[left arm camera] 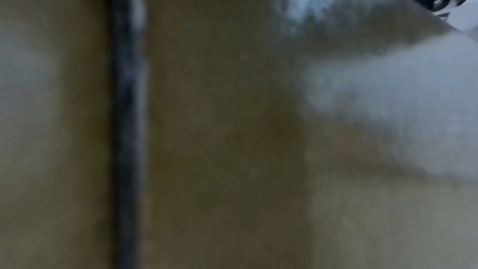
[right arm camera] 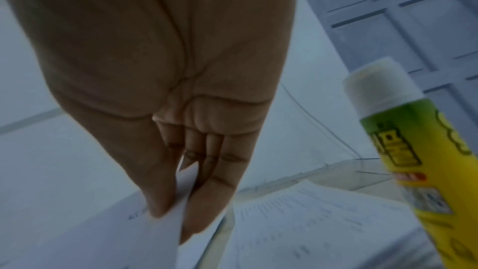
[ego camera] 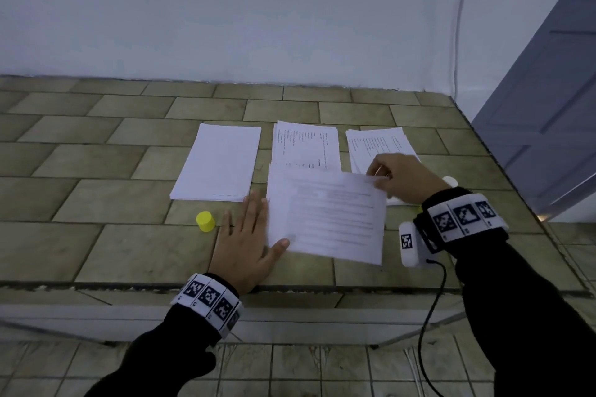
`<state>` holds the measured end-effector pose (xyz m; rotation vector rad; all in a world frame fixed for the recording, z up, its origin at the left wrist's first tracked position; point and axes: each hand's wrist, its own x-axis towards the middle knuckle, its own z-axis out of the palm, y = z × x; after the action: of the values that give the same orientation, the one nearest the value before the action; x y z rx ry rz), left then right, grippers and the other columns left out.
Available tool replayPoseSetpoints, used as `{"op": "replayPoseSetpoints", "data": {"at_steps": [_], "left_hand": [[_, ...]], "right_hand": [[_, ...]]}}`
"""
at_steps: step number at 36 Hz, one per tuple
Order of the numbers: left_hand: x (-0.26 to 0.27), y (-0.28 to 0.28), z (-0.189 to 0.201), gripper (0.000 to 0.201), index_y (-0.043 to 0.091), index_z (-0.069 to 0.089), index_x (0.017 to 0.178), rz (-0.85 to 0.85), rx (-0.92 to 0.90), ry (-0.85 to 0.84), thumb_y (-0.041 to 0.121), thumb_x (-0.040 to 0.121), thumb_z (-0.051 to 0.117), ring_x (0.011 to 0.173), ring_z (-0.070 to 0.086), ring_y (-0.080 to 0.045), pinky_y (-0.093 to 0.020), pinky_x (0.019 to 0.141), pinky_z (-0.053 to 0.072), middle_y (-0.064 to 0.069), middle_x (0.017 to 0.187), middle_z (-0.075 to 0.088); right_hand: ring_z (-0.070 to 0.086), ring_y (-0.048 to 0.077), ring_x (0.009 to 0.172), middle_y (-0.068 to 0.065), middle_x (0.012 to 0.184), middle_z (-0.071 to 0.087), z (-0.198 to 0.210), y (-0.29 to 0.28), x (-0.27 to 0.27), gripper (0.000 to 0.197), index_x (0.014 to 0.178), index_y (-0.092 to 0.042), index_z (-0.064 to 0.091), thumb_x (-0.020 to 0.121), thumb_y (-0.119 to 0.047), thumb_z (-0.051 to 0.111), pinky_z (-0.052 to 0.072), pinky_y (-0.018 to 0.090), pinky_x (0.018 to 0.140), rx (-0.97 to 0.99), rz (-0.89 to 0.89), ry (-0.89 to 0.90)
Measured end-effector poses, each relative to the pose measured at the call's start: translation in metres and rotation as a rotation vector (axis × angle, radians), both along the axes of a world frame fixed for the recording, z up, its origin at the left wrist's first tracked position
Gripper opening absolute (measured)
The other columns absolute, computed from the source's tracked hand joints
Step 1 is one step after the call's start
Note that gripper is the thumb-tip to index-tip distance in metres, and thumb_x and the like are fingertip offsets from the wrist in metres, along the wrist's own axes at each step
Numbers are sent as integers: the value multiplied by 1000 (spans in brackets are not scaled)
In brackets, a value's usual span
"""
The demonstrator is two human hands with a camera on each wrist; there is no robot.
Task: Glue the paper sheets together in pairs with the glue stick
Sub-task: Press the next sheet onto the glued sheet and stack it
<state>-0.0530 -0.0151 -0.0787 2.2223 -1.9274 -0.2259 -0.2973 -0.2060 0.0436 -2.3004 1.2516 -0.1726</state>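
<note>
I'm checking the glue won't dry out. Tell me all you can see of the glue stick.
The glue stick stands uncapped by the right hand, on the tiled counter. Its tube is yellow and green, with a label too blurred to read and a white top. Nothing grips it. In the head view the right hand hides most of it. A yellow cap, probably its own, stands apart, by the left hand.

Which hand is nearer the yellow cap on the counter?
Left. The left hand lies flat just right of the yellow cap; the right hand pinches a sheet's far corner, well away.

No legible text (print on sheets [ego camera: 325, 216], glue stick [right arm camera: 424, 171] blurred)
</note>
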Motion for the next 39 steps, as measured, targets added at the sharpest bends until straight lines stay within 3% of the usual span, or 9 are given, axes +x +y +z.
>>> {"op": "replayPoseSetpoints", "data": {"at_steps": [3,9,12,16,19,21,26,33,39], "left_hand": [[-1,0,1,100,10,6,156,-3,16,-27,77,85,-12,150,-5,-19,-53,119,5,-6,163,-8],[-1,0,-1,103,14,2,156,3,14,-12,81,80,-16,149,-9,-13,-49,120,-4,0,162,-6],[-2,0,1,104,14,6,156,5,20,-21,80,79,-16,148,-10,-12,-48,119,-6,1,162,-4],[-3,0,6,111,17,1,156,14,70,-59,80,70,-28,145,-20,-8,-47,119,-9,6,157,-18],[-4,-1,6,111,17,2,156,19,77,-63,80,70,-28,145,-20,-8,-48,120,-8,6,158,-17],[-3,-1,5,111,18,2,156,21,81,-66,80,70,-29,145,-21,-8,-48,120,-9,6,158,-17],[-3,-1,5,108,17,1,156,14,73,-66,80,72,-27,145,-19,-8,-49,120,-8,5,159,-15],[-3,0,3,106,17,7,156,16,57,-58,79,76,-22,149,-10,-12,-49,120,-6,3,162,-6],[-4,-1,5,107,16,10,156,15,42,-56,79,76,-23,150,-6,-14,-46,119,-7,1,163,-1]], "right_hand": [[66,13,61,4,83,70,2,-16,0,10,89,-14,59,89,-5,61,51,23,61,53,-152,-127],[71,28,78,16,91,68,-16,-28,24,22,101,-9,56,84,2,66,59,42,81,248,-386,-403],[71,28,79,19,96,68,-28,-27,37,18,91,-9,59,82,5,66,59,43,80,270,-441,-437],[69,33,88,21,99,68,-42,-26,46,20,76,-13,62,80,7,67,59,44,79,273,-528,-493],[68,31,92,16,97,70,-52,-25,54,13,76,-14,66,79,-1,69,58,44,84,217,-543,-420],[68,27,94,12,99,71,-54,-21,59,7,88,-8,71,82,-8,71,55,38,90,168,-494,-332],[66,22,96,10,101,72,-50,-9,65,18,97,-4,75,82,-12,72,47,23,77,88,-353,-176],[67,17,67,14,85,74,-49,-12,60,15,92,-2,72,79,-8,75,53,22,74,145,-472,-267],[68,19,86,9,87,74,-54,-5,66,12,85,-6,74,75,-12,77,53,25,80,96,-428,-171]]}}
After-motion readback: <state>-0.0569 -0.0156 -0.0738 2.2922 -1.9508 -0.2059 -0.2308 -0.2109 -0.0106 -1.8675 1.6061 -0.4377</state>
